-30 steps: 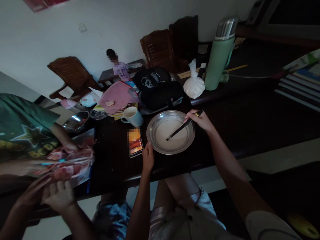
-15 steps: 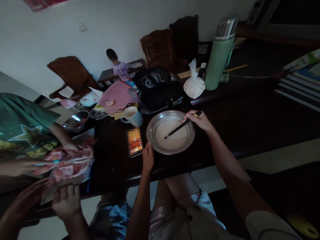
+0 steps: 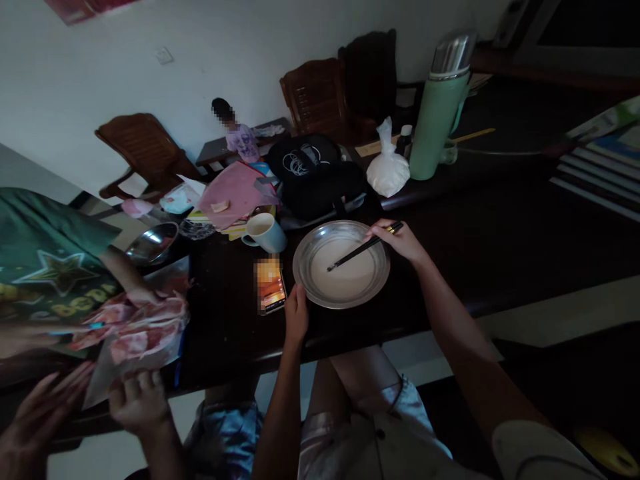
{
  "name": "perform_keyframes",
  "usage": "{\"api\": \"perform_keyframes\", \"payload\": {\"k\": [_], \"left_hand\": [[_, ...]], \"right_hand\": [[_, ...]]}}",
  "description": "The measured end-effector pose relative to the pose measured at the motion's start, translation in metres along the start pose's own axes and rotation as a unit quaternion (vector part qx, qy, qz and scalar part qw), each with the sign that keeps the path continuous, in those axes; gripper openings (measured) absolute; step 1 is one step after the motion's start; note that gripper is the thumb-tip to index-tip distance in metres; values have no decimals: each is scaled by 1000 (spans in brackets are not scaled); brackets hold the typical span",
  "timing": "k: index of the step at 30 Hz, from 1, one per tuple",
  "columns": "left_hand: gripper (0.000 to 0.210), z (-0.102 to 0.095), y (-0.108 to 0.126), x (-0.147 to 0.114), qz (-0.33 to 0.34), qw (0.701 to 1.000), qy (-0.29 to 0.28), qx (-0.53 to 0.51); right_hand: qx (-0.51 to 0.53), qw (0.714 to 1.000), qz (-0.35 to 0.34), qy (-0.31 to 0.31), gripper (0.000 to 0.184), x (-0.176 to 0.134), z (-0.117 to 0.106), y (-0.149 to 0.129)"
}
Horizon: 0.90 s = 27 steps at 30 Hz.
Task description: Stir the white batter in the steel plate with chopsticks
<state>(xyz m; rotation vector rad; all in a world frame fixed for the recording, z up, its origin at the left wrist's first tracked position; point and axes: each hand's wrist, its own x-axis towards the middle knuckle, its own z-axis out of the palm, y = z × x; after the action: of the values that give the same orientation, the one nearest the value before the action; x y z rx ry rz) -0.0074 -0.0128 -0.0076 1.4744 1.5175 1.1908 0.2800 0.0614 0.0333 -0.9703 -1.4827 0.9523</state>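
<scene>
A round metal bowl stands on the dark table, holding a pale, creamy liquid. My left hand grips the bowl's near left rim, thumb up at the edge. In my right hand, above the right rim, are black chopsticks with a gold band, closed on by my fingers. Their tips lie in the liquid near the bowl's middle. A lit phone is just left of my left hand, and a light-blue mug stands behind it.
At left a person in a green shirt works at raw meat on a clear plastic sheet; another person's hands are close by. Behind the bowl are a black bag, a tied bag of white powder and a green thermos.
The chopstick tips have shifted slightly left in the liquid. My left hand stays on the rim. At left, the blue-handled tool and one other person's hand have moved left, away from the meat.
</scene>
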Motion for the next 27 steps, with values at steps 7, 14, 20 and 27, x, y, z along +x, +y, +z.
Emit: {"api": "perform_keyframes", "payload": {"k": [7, 14, 20, 27], "left_hand": [[50, 0, 0, 0, 7, 1000, 5, -1], [51, -1, 0, 0, 11, 1000, 3, 12], [50, 0, 1, 0, 6, 1000, 3, 0], [51, 0, 0, 0, 0, 1000, 2, 10]], "right_hand": [[9, 999, 22, 45, 34, 0, -5, -2], [-10, 1000, -1, 27, 34, 1, 0, -2], [6, 999, 22, 47, 36, 0, -2, -2], [-16, 999, -13, 44, 33, 2, 0, 0]]}}
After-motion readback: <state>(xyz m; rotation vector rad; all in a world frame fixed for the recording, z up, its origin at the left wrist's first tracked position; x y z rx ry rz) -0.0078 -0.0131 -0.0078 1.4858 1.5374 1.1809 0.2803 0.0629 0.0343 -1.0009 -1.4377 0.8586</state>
